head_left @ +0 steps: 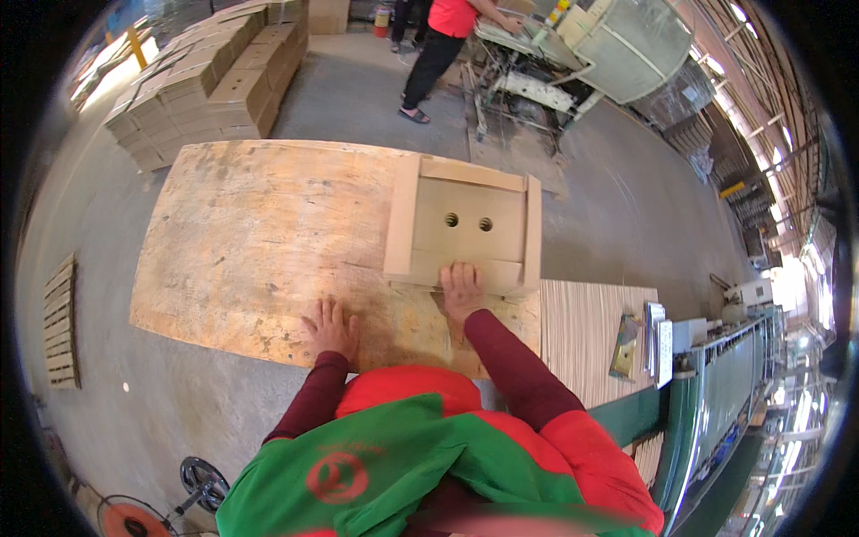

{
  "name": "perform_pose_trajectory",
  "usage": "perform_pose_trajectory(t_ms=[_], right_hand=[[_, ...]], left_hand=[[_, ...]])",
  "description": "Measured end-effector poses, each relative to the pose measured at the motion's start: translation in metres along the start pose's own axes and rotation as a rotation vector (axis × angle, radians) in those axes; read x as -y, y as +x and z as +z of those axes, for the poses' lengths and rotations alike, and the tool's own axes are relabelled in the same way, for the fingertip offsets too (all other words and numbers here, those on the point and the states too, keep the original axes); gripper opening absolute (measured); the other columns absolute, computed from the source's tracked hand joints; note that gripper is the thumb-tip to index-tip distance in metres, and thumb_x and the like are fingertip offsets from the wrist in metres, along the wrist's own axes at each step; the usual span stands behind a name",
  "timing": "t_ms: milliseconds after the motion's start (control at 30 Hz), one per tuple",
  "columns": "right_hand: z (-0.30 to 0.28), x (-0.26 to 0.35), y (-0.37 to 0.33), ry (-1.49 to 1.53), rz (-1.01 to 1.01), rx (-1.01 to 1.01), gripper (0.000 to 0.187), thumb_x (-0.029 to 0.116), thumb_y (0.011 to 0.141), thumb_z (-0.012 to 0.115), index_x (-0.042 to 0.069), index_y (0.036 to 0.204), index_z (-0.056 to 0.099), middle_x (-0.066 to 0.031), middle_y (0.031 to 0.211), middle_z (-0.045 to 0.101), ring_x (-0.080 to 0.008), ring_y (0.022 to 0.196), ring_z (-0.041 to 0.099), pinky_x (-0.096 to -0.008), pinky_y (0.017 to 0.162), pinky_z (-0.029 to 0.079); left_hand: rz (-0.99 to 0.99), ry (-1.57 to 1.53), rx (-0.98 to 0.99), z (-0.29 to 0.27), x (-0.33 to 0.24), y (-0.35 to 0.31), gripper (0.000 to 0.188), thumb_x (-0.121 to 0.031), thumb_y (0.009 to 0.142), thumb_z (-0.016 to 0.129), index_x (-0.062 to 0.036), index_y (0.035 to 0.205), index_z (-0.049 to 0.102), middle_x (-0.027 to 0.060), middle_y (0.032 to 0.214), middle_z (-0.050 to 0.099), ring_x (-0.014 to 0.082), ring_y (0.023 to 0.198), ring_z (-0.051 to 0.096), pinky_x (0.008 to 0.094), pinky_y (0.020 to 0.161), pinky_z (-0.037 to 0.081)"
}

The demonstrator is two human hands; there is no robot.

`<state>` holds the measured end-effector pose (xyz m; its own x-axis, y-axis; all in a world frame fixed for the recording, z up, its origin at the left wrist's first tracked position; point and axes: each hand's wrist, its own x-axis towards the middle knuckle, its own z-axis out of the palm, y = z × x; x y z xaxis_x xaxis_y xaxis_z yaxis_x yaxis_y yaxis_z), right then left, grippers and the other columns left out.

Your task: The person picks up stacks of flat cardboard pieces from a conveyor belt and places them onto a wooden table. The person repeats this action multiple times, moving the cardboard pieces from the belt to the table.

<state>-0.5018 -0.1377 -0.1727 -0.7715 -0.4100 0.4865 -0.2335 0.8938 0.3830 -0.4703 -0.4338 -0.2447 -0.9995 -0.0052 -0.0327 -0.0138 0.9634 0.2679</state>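
A stack of flattened cardboard boxes (467,195) lies on the right part of a worn wooden table (259,224). Two round holes in the top piece show more layers below. My right hand (463,288) is at the stack's near edge, fingers close together and curled over the top piece; its thumb is hard to make out. To the left, my left hand (332,333) lies on the bare wood by the table's near edge, with fingers stretched out and nothing in them.
Right of the table stands a pile of cardboard sheets (582,336) with papers (658,340) on it. Bundled cartons (210,85) are stacked at the far left. Beyond the table a person (438,45) works at a machine (546,80). A slatted pallet (61,327) lies at the left.
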Motion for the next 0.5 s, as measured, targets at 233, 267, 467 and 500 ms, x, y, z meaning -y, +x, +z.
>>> perform_pose_trajectory(t_ms=[233, 267, 467, 500], right_hand=[[-0.041, 0.033, 0.013, 0.229, 0.304, 0.126, 0.058, 0.03, 0.072, 0.065, 0.01, 0.123, 0.046, -0.0138, 0.122, 0.043, -0.032, 0.118, 0.04, -0.0501, 0.094, 0.032], [-0.053, 0.031, 0.02, 0.235, 0.329, 0.169, 0.058, 0.029, 0.072, 0.065, 0.011, 0.123, 0.047, -0.0135, 0.123, 0.043, -0.0314, 0.118, 0.04, -0.0504, 0.095, 0.032], [-0.112, 0.037, 0.018, 0.311, 0.453, 0.017, 0.049, 0.026, 0.073, 0.066, 0.012, 0.118, 0.054, -0.0116, 0.124, 0.046, -0.0289, 0.121, 0.041, -0.0522, 0.1, 0.03], [-0.117, 0.042, 0.007, 0.334, 0.47, -0.019, 0.048, 0.026, 0.072, 0.067, 0.012, 0.116, 0.055, -0.0115, 0.124, 0.046, -0.0288, 0.121, 0.041, -0.0525, 0.099, 0.03]], left_hand=[[-0.012, 0.041, 0.145, -0.016, -0.012, 0.008, 0.053, -0.047, 0.091, 0.048, -0.0145, 0.133, 0.047, 0.0093, 0.151, 0.03, 0.033, 0.141, 0.021, 0.0687, 0.107, 0.009], [-0.014, 0.063, 0.161, -0.018, -0.014, 0.008, 0.053, -0.047, 0.092, 0.047, -0.0146, 0.133, 0.046, 0.0093, 0.151, 0.03, 0.0328, 0.141, 0.021, 0.0687, 0.107, 0.01], [0.009, 0.112, 0.091, -0.014, -0.016, 0.007, 0.055, -0.048, 0.09, 0.048, -0.0143, 0.134, 0.047, 0.0105, 0.151, 0.03, 0.0322, 0.14, 0.023, 0.0692, 0.106, 0.012], [0.026, 0.114, 0.074, -0.011, -0.014, 0.006, 0.054, -0.047, 0.09, 0.047, -0.014, 0.134, 0.047, 0.0106, 0.151, 0.03, 0.0325, 0.14, 0.024, 0.0692, 0.105, 0.013]])
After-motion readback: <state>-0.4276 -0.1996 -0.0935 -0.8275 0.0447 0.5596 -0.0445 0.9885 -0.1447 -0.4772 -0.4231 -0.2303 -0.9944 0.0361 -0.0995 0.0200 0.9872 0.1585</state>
